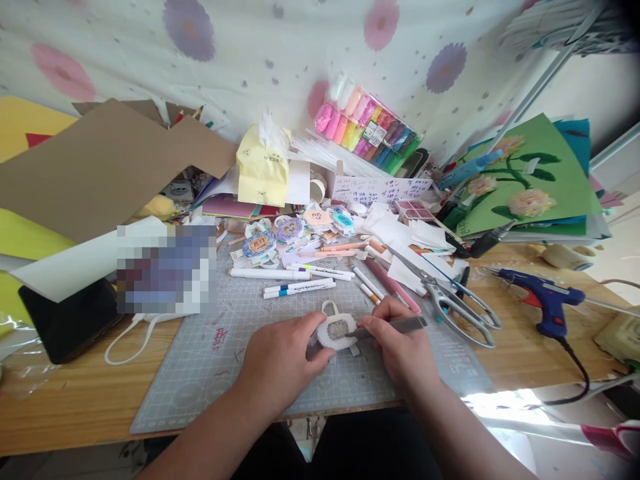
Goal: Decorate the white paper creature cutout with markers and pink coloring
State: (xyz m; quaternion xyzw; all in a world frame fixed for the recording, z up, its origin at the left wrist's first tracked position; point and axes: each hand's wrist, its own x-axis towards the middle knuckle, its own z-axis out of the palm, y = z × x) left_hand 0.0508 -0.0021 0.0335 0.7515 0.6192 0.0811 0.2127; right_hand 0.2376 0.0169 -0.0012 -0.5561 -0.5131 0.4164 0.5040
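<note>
Low over the front of the grey cutting mat [200, 393], my left hand [280, 353] grips a small white paper cutout [338, 342] by its left edge, between thumb and fingers. The cutout has a grey patterned centre and a loop at its top. My right hand [400, 343] is closed around a dark grey marker [407, 325], its tip at the cutout's right side. Just beyond my hands lie blue-capped markers [300, 288] and a white marker [270, 273]. Similar coloured paper cutouts, one of them blue [259, 245] and one purple [290, 229], lie farther back.
Scissors [457, 300] and a blue glue gun [543, 293] with a trailing cord lie to the right. A black phone [70, 320] and brown cardboard [95, 167] are at left. Behind stand a yellow tissue pack [263, 167] and a bag of coloured clay [373, 127].
</note>
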